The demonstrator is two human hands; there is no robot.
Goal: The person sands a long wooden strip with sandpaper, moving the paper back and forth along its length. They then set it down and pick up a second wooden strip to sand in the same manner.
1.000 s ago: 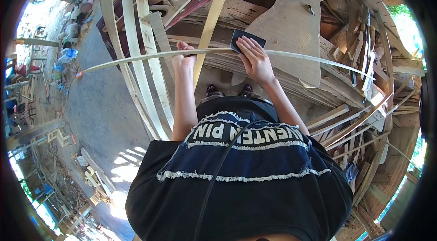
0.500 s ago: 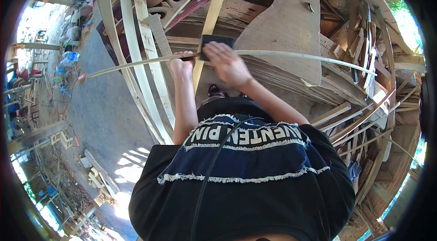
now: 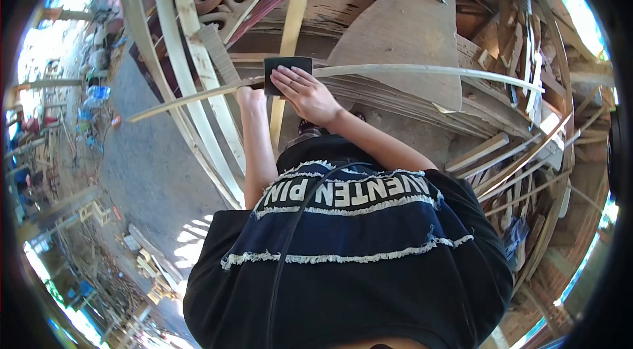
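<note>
A long, thin wooden strip (image 3: 395,67) runs across the view in front of me, bowed by the lens. My left hand (image 3: 252,93) grips it from the near side, left of the middle; most of its fingers are hidden. Close beside it, my right hand (image 3: 308,95) lies over a dark rectangular sheet of sandpaper (image 3: 289,63), pressing it on the strip with the fingers together. Under both passes a pale wooden board (image 3: 290,32) that stretches away from me.
Several long pale slats (image 3: 188,65) stand to the left, near carved wooden pieces (image 3: 231,3). A broad shaped panel (image 3: 402,26) leans ahead over stacked planks (image 3: 395,102). Offcuts (image 3: 514,39) crowd the right side. Concrete floor (image 3: 151,158) lies at left.
My right hand and the sandpaper have slid left along the strip, closer to my left hand. The whole view has shifted slightly.
</note>
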